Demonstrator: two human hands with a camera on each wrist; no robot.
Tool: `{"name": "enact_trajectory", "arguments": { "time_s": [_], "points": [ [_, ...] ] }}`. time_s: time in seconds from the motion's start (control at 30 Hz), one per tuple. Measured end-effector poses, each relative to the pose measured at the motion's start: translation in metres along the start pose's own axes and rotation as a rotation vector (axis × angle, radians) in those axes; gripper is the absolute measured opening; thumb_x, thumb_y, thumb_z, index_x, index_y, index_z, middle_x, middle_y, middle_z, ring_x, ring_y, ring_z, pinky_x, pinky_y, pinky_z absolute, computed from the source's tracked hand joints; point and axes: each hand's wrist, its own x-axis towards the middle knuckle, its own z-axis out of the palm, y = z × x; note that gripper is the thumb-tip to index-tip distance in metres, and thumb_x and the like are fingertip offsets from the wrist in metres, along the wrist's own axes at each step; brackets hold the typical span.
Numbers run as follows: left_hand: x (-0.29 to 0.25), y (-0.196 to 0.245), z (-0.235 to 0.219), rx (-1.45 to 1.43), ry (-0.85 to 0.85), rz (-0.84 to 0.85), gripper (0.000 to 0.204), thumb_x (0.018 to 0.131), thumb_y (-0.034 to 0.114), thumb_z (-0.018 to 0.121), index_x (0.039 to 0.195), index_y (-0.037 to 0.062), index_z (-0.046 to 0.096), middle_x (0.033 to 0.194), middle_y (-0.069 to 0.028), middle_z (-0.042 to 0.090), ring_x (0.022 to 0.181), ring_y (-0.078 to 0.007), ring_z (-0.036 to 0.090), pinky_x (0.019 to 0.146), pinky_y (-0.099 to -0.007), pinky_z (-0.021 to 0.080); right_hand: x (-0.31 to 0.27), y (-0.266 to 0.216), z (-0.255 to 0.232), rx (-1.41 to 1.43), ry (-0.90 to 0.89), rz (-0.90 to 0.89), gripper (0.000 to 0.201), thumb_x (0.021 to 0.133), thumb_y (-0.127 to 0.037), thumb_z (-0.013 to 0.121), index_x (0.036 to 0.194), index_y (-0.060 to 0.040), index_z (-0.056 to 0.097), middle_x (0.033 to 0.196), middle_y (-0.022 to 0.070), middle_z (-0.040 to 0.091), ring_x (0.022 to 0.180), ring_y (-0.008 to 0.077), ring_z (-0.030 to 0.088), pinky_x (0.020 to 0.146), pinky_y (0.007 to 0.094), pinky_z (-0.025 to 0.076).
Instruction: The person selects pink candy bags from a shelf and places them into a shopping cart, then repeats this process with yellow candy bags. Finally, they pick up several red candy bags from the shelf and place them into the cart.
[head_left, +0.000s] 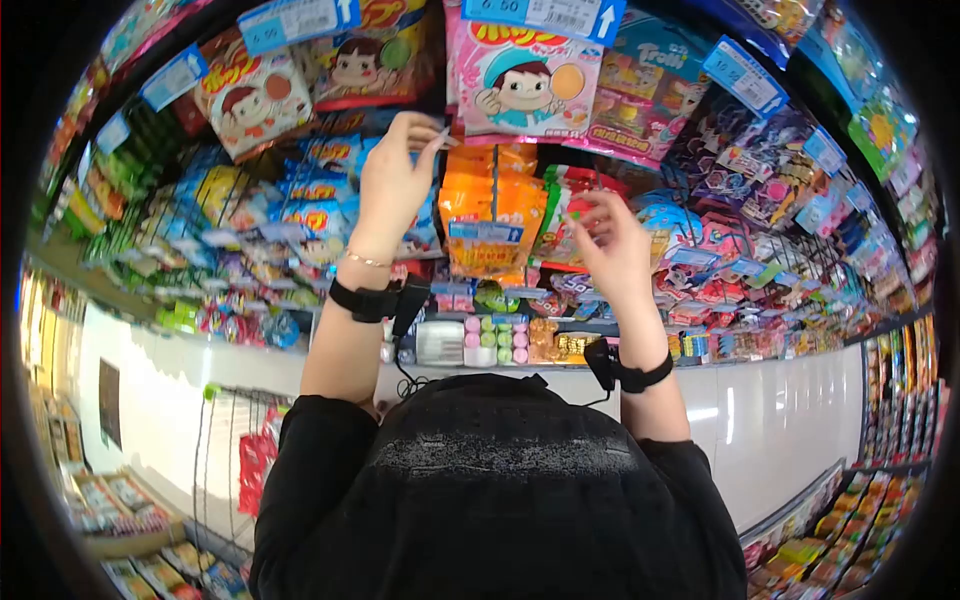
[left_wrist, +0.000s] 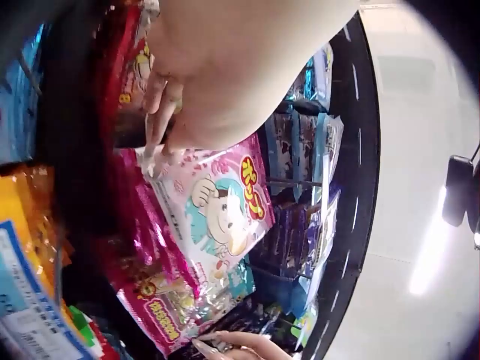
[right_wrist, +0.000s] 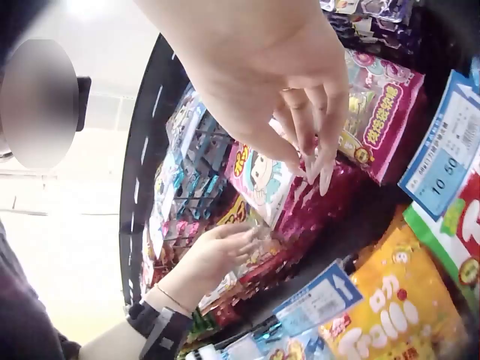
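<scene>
A pink candy bag [head_left: 525, 88] with a cartoon child in a teal cap hangs at the top middle of the shelf display. At its lower left corner is my left hand [head_left: 395, 180], thumb and fingertips drawn together right at the bag's edge in the left wrist view. I cannot tell whether they pinch it. My right hand [head_left: 615, 245] is raised in front of a red and green bag [head_left: 568, 222], fingers apart and loosely bent, holding nothing. Between the hands hang orange Trolli bags [head_left: 490, 200]. Right of the pink bag is a Trolli gummy bag [head_left: 640, 95].
Blue price tags [head_left: 540, 15] jut out in front of the bags. Hanging packets in blue wrappers [head_left: 325, 180] fill the left. Lower shelves hold small tubs [head_left: 495, 340]. Behind on the left is a wire cart [head_left: 225, 450] on the white floor [head_left: 150, 390].
</scene>
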Motion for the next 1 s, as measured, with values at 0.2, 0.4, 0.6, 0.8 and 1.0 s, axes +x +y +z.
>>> {"name": "enact_trajectory", "arguments": {
  "time_s": [0.2,0.4,0.6,0.8,1.0],
  "points": [
    [-0.147,0.005,-0.084,0.218,0.133,-0.395,0.014,0.085,0.008,0.057,0.096,0.0010,0.055,0.070,-0.0040,0.060,0.067,-0.0086,0.055,0.064,-0.0222,0.043,-0.058,0.036,0.003,0.211,-0.343,0.048,0.025,0.077,-0.003,0.063,0.101,-0.0044,0.057,0.070,0.0022,0.059,0.062,0.0067,0.055,0.056,0.0200,0.045],
    [-0.320,0.059,-0.195,0.671,0.181,-0.830,0.015,0.083,0.018,0.058,0.090,0.0047,0.056,0.058,-0.0084,0.055,0.053,-0.0193,0.055,0.050,-0.0302,0.039,-0.111,0.019,0.086,0.603,-0.775,0.214,0.025,0.081,0.000,0.060,0.105,-0.0010,0.053,0.076,0.0014,0.059,0.066,0.0056,0.054,0.059,0.0179,0.042],
    [-0.501,0.142,-0.335,0.971,0.389,-1.230,0.022,0.084,0.024,0.053,0.095,0.0061,0.058,0.073,-0.0158,0.062,0.071,-0.0319,0.061,0.063,-0.0377,0.046,-0.160,-0.061,0.154,0.665,-1.222,0.326,0.032,0.085,-0.010,0.056,0.115,-0.0014,0.049,0.078,0.0026,0.059,0.069,0.0099,0.057,0.063,0.0203,0.042],
    [-0.625,0.243,-0.427,1.023,0.542,-1.555,0.031,0.085,0.030,0.053,0.094,0.0015,0.059,0.083,-0.0160,0.064,0.077,-0.0310,0.062,0.068,-0.0360,0.047,-0.213,-0.133,0.262,1.044,-1.287,0.821,0.029,0.084,-0.008,0.055,0.111,0.0025,0.050,0.077,0.0030,0.056,0.066,0.0086,0.050,0.058,0.0207,0.041],
    [-0.744,0.231,-0.443,1.216,0.259,-1.472,0.033,0.084,0.033,0.053,0.100,0.0051,0.060,0.095,-0.0155,0.061,0.092,-0.0319,0.057,0.079,-0.0402,0.044,-0.310,-0.282,0.382,1.562,-1.784,1.456,0.022,0.077,-0.006,0.057,0.096,0.0027,0.053,0.070,0.0011,0.046,0.066,0.0125,0.043,0.060,0.0265,0.038]
  ]
}}
